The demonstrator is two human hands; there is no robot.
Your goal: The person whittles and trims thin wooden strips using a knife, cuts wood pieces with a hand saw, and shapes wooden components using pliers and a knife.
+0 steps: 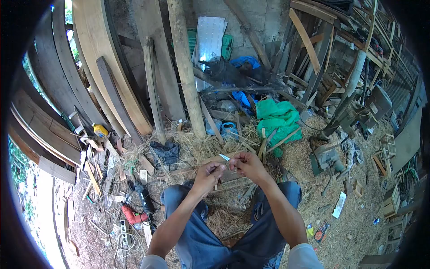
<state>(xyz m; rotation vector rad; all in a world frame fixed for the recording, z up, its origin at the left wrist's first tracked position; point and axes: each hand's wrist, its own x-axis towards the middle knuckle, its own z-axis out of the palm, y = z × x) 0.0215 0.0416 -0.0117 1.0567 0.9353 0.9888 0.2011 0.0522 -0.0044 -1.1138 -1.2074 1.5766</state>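
Observation:
My right hand [249, 167] pinches a small, slim, pale blade-like piece [225, 157], whose tip points up and to the left. Its exact kind is too small to tell. Close beside it, my left hand [208, 176] has its fingertips drawn together in a pinch; whatever lies between them is hidden. Both hands are in front of my bent knees, above a wooden board [233, 174] on the straw-covered ground. A gap separates the two hands.
A red power drill [134, 216], a dark power tool [144, 196] and a power strip [126, 233] lie at left. Tall planks [112, 62] lean behind. Green sheeting [278, 120] sits ahead. A metal machine [329, 159] and pliers [320, 233] are at right.

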